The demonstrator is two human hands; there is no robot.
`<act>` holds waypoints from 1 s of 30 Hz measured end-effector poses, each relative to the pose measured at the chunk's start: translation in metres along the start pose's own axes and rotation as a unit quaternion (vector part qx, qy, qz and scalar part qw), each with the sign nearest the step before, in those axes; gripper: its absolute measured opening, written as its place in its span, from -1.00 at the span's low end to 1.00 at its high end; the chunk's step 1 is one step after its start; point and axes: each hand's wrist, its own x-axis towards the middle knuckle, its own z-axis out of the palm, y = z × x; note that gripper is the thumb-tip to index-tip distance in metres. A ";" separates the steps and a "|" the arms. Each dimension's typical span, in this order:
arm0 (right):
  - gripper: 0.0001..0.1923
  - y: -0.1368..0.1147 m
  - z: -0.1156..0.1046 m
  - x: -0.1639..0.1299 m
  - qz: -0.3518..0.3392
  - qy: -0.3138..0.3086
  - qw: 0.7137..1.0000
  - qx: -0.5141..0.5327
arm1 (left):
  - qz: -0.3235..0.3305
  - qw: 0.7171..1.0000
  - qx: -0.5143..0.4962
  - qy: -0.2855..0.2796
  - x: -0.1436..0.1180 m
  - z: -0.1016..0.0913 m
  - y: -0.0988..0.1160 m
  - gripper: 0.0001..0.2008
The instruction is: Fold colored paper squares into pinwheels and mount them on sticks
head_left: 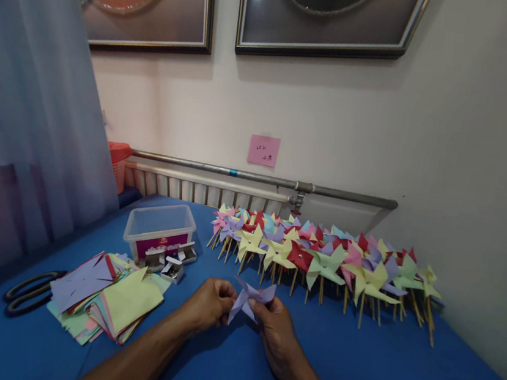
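A purple paper pinwheel [247, 299], its corners folded in toward the middle, is held above the blue cloth in front of me. My right hand [277, 331] is closed on it, thumb pressed near its centre. My left hand [209, 305] is closed in a pinch at the pinwheel's left blade; the fingertips are partly hidden. No stick shows on this pinwheel. Left of my hands lie a stack of coloured paper sheets [136, 300] and a cut purple sheet [82, 283]. Small open boxes of pins [173, 271] stand just behind the stack.
Rows of finished pinwheels on sticks [325, 265] line the back right of the blue-covered table [231, 372]. A clear plastic tub [160, 228] stands at back left, black-handled scissors [28, 293] at far left. Behind are a radiator [202, 191], a pipe [349, 195] and a curtain [47, 97].
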 end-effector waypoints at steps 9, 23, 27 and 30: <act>-0.58 0.005 -0.004 0.003 -0.011 -0.007 1.000 -0.007 | -0.002 1.000 0.012 -0.007 0.000 0.000 -0.003 -0.81; -0.60 0.001 0.000 0.000 0.004 0.011 1.000 0.009 | -0.006 1.000 0.020 -0.005 0.000 0.005 -0.004 -0.79; -0.61 0.003 -0.001 0.001 -0.003 0.026 1.000 -0.005 | -0.006 1.000 0.014 -0.008 0.001 0.006 -0.006 -0.80; -0.62 0.004 -0.001 0.001 -0.006 0.019 1.000 -0.002 | -0.004 1.000 0.009 -0.005 0.002 0.007 -0.007 -0.83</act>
